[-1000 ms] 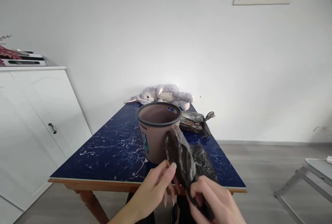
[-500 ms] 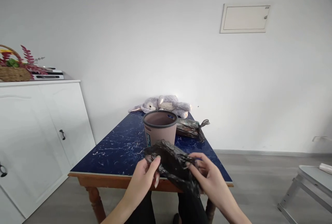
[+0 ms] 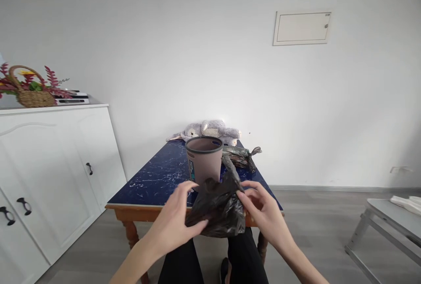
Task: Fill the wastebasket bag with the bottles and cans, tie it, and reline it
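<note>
A crumpled black plastic trash bag (image 3: pixel 219 211) hangs in front of the table's near edge, between my two hands. My right hand (image 3: pixel 259 200) pinches its upper right side between thumb and fingers. My left hand (image 3: pixel 179 216) is at the bag's left side, thumb stretched away from the fingers; some fingertips are hidden behind the plastic. Just behind the bag, a mauve-brown trash bin (image 3: pixel 205 165) with a dark rim stands upright on the blue marbled table (image 3: pixel 148 185). The bag overlaps the bin's lower right part in view.
A tied roll of dark plastic bags (image 3: pixel 240 157) lies right of the bin. A grey plush rabbit (image 3: pixel 213 130) lies at the table's far end. White cabinets (image 3: pixel 59 165) with a flower basket (image 3: pixel 36 95) stand left; a grey folding stool (image 3: pixel 391 218) is at right.
My left hand has gone from pinching the bag to spread fingers at its side. The bag now hangs lower on the left with a corner sticking up. The view has shifted slightly.
</note>
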`<act>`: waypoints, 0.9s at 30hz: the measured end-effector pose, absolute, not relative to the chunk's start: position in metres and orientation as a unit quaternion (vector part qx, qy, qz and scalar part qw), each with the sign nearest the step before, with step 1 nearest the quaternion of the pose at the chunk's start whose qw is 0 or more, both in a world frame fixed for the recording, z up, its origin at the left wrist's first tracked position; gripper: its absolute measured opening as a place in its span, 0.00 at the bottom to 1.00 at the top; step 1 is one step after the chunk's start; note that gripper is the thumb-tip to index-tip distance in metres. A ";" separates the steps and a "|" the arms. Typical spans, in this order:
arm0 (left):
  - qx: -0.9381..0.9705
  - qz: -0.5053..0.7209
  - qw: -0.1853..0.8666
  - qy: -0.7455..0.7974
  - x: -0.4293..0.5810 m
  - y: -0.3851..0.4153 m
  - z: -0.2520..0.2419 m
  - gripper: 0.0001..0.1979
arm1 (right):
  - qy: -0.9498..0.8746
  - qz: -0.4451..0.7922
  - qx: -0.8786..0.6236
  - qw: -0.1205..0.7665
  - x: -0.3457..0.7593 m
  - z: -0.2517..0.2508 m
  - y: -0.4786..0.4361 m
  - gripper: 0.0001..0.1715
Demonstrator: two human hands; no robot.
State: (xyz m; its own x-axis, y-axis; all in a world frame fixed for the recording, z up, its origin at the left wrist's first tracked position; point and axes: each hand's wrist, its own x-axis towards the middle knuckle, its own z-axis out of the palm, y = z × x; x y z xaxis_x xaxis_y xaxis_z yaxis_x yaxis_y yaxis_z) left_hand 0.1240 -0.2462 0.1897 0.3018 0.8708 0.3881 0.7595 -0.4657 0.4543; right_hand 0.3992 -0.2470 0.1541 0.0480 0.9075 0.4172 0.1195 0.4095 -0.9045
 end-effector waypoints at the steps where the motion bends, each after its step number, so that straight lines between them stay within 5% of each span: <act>1: 0.820 0.286 0.108 0.483 0.134 -0.247 0.196 0.30 | -0.609 0.342 -0.416 0.582 0.394 0.158 -0.251 0.31; 4: 0.839 0.270 0.166 0.442 0.158 -0.248 0.206 0.12 | -0.617 0.364 -0.396 0.575 0.390 0.164 -0.262 0.30; 15: 0.645 0.547 0.125 0.518 0.115 -0.263 0.223 0.18 | -0.627 0.342 -0.474 0.516 0.433 0.119 -0.298 0.30; 19: 0.629 0.578 0.114 0.508 0.113 -0.279 0.244 0.18 | -0.654 0.185 -0.564 0.468 0.440 0.107 -0.309 0.24; 23: 0.660 0.560 0.136 0.482 0.133 -0.303 0.258 0.16 | -0.652 -0.067 -0.529 0.539 0.416 0.128 -0.340 0.24; 27: 0.725 0.496 0.210 0.430 0.173 -0.328 0.261 0.13 | -0.771 -0.024 -0.382 0.508 0.363 0.163 -0.346 0.16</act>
State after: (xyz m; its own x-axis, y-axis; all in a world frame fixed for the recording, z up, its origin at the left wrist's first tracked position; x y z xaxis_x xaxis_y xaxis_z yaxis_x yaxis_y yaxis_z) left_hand 0.1726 -0.3278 0.2614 0.1389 0.8316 0.5378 0.4154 -0.5419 0.7306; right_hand 0.3630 -0.3455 0.1633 -0.1914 0.5652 0.8024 0.6143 0.7066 -0.3512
